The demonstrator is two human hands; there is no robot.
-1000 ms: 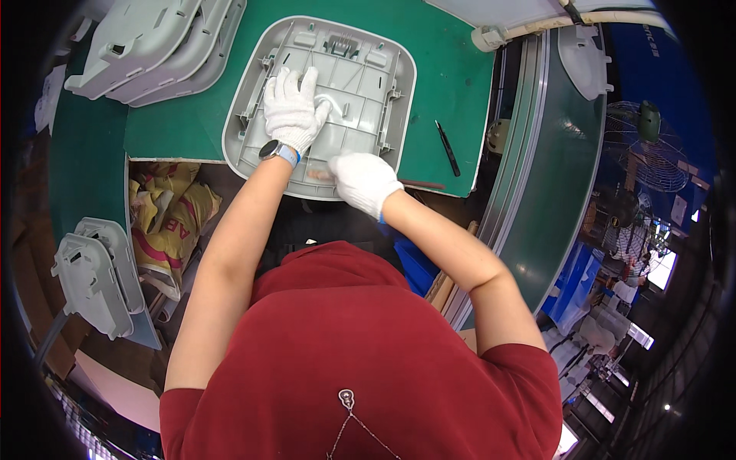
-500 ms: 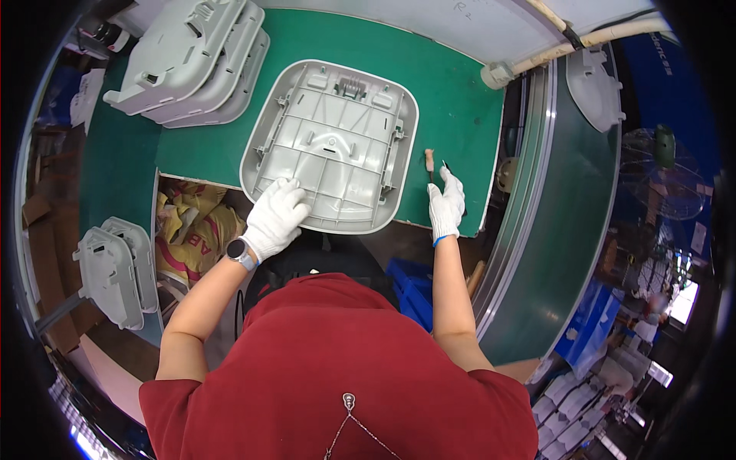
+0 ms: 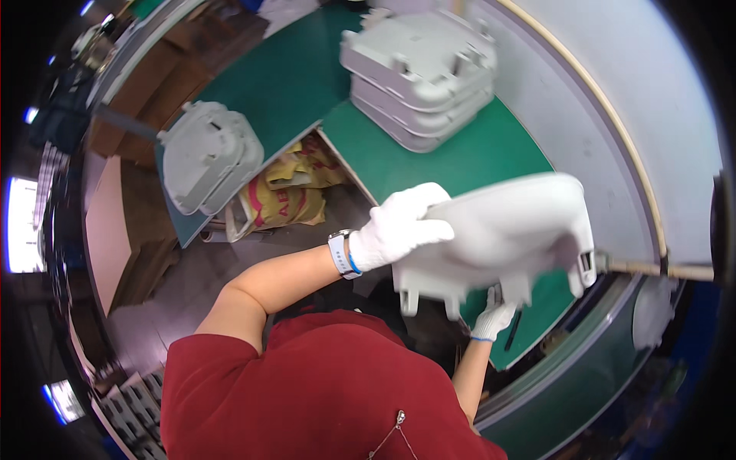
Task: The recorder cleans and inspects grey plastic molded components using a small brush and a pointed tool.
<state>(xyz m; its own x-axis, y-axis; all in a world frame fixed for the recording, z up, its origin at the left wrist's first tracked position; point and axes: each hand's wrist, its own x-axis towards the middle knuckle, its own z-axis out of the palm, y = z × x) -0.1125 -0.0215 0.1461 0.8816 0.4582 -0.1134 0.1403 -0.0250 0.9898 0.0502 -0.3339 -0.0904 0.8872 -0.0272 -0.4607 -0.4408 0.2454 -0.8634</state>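
A light grey moulded plastic panel (image 3: 491,230) is lifted and tilted above the green table, its tabbed edge facing me and slightly blurred. My left hand (image 3: 402,226), in a white glove, grips the panel's left edge, thumb on the near side. Lower and partly behind the panel is my right hand (image 3: 494,317), also gloved. Its visible fingers are stretched out, though the panel hides some of them. A slim dark tool (image 3: 513,331) lies on the table right beside that hand.
A stack of similar grey panels (image 3: 422,69) stands at the far side of the green table (image 3: 429,169). More grey parts (image 3: 211,157) hang or rest at the left. Yellow sacks (image 3: 287,192) lie below the table edge. A conveyor-like green strip (image 3: 567,399) runs along the right.
My left hand has raised the panel off the table and tipped it up. My right hand stays low beside the dark tool. The whole view has swung to the left.
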